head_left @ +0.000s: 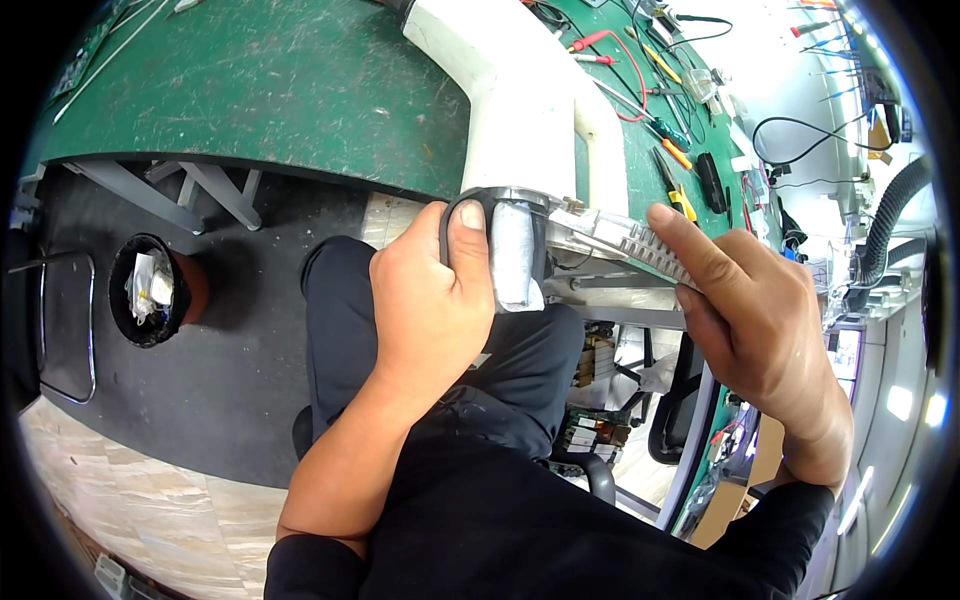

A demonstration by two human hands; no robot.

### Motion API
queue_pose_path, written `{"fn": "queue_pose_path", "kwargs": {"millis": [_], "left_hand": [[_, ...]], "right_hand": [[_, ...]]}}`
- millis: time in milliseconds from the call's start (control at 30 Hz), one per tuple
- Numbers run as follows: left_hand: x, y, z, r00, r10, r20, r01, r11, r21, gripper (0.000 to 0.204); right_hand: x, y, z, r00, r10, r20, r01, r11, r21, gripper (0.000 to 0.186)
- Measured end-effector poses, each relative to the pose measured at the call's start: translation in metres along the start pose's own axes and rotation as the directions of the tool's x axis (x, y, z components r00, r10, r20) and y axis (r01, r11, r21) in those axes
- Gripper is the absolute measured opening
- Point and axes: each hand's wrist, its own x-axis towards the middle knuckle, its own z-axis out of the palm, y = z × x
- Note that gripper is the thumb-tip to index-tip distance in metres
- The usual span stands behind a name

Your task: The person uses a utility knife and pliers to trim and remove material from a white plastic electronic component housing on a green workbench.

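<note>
A white plastic housing point(520, 120) with a loop-shaped side handle lies over the green bench's near edge, its open end toward me. Out of that end sticks a silver, foil-like wrapped piece point(514, 262), beside a black band. My left hand point(425, 290) is closed around the black band at the left of this end, thumb on top. In my right hand point(760, 320) is a slim silver utility knife point(645, 245) with a ridged grip, held between thumb and fingers. Its tip reaches the right side of the housing's open end; exact contact is hard to see.
The green workbench point(270, 90) carries red test leads point(600, 42), screwdrivers point(675, 152), yellow-handled pliers point(682, 200) and a black tool point(711, 183) at right. A black corrugated hose point(893, 215) hangs farther right. A lined bin point(185, 285) stands on the floor at left, near a metal-framed chair point(93, 340).
</note>
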Motion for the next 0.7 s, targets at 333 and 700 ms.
{"fn": "queue_pose_path", "kwargs": {"millis": [333, 700], "left_hand": [[0.002, 0.008, -0.002, 0.999, 0.038, 0.02, -0.04, 0.992, 0.12, 0.036], [-0.001, 0.003, -0.001, 0.999, -0.031, 0.034, 0.029, 0.997, 0.07, 0.041]], "right_hand": [[-0.005, -0.001, 0.003, 0.998, -0.057, -0.001, 0.057, 0.996, -0.066, 0.066], [0.012, -0.006, 0.001, 0.995, 0.096, 0.022, -0.099, 0.968, 0.231, 0.056]]}}
